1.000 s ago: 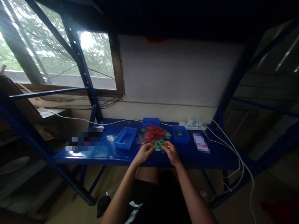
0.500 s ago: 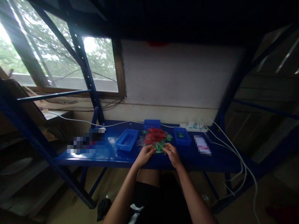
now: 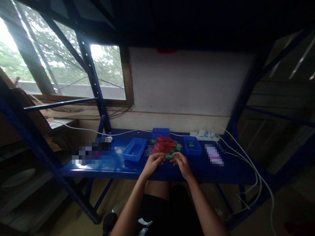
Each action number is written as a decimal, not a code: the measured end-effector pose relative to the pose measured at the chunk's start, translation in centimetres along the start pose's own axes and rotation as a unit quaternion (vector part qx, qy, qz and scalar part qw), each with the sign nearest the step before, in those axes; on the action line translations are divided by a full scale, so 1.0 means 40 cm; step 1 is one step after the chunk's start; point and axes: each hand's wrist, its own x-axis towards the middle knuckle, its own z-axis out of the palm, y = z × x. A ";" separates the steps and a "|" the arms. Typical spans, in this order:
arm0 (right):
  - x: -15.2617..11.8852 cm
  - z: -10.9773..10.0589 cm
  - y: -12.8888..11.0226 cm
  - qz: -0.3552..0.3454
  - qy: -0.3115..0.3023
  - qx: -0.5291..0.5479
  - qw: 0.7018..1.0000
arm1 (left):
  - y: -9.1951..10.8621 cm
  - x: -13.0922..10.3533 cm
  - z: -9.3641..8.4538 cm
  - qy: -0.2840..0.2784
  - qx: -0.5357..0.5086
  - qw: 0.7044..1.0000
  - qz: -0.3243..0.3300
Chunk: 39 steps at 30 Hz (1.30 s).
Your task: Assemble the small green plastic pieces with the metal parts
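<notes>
Evidently partway: left hand and right hand pinch a green, seemingly packet-like piece; red heap remains, tray holds green bits.

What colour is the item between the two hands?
The item is green, clearest in the head view.

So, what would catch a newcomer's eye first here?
Probably the heap of thin, bright red pieces midway along the glossy blue tabletop. Just in front, the bare left hand and bare right hand hold a small green item between them. The bright glass window is upper left.
</notes>
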 end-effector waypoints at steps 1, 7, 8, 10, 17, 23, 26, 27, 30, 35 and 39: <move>0.001 -0.001 0.000 -0.007 0.001 0.010 1.000 | 0.000 0.000 -0.002 -0.001 -0.005 1.000 0.002; 0.000 -0.003 0.000 -0.014 -0.017 -0.016 1.000 | -0.006 0.003 0.000 0.020 -0.042 0.999 0.017; -0.001 -0.002 0.001 -0.016 -0.016 -0.031 0.999 | -0.009 0.004 0.002 0.023 -0.049 0.998 0.019; -0.001 0.001 0.005 -0.019 -0.012 -0.050 0.998 | -0.015 0.006 0.004 0.026 -0.046 0.998 0.016; 0.001 0.002 0.010 -0.021 -0.025 -0.074 0.997 | -0.027 0.008 0.002 0.016 -0.011 1.000 0.013; 0.000 0.004 0.001 -0.030 -0.045 -0.106 0.993 | -0.025 0.008 -0.001 0.031 -0.005 0.999 0.016; 0.001 0.005 -0.002 -0.033 -0.051 -0.128 0.990 | -0.020 0.006 0.000 0.033 0.002 0.999 0.022; 0.001 0.005 -0.003 -0.036 -0.049 -0.134 0.989 | -0.018 0.006 0.000 0.033 0.002 0.999 0.022; 0.002 0.003 0.000 -0.038 -0.038 -0.136 0.989 | -0.016 0.005 0.001 0.029 0.000 0.999 0.018; 0.011 -0.015 0.022 -0.023 0.065 -0.074 0.995 | -0.015 0.004 0.004 0.034 -0.030 0.999 0.011; 0.028 -0.037 0.040 -0.029 0.137 0.041 0.989 | -0.014 0.003 0.005 0.039 -0.026 0.999 0.014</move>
